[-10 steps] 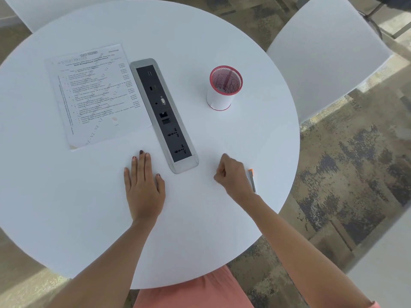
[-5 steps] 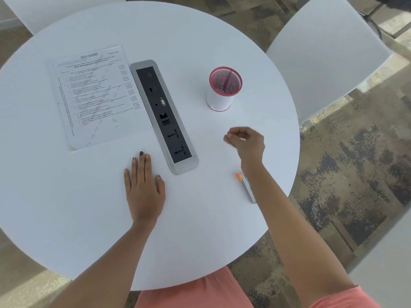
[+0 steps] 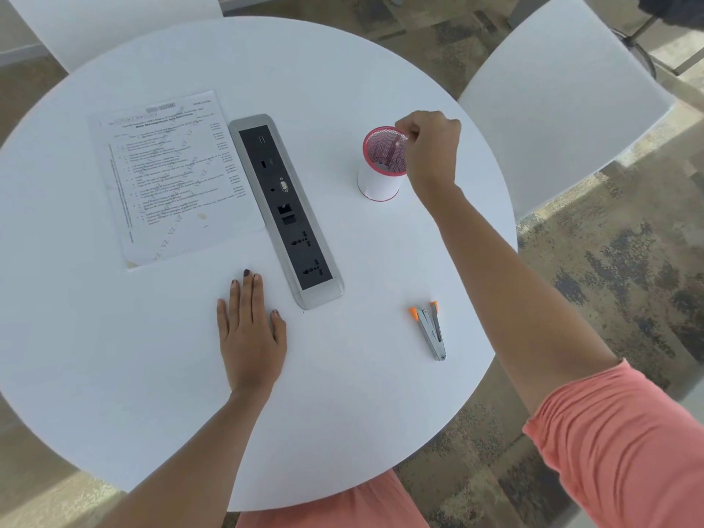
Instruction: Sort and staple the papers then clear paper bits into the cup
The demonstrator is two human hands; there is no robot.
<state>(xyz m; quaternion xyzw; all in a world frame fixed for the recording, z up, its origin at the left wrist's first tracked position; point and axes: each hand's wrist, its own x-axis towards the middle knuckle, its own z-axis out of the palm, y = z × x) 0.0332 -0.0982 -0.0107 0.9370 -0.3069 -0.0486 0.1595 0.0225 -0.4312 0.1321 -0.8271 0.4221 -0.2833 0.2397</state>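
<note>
Reaching: right hand point(image 3: 430, 146), upper right of centre, fingertips pinched together over the rim of the white cup with pink mesh lining point(image 3: 382, 165); half a second ago it hovered lower, mid-table; any paper bit between them is too small to tell.
Left hand point(image 3: 249, 329): flat, fingers spread, unmoved, lower centre.
Stapler: small silver stapler with orange tips point(image 3: 430, 329), lower right, now uncovered.
Papers: printed sheets point(image 3: 171, 173), upper left, beside the grey socket strip point(image 3: 285, 207).
Table: round white table point(image 3: 343, 413).
</note>
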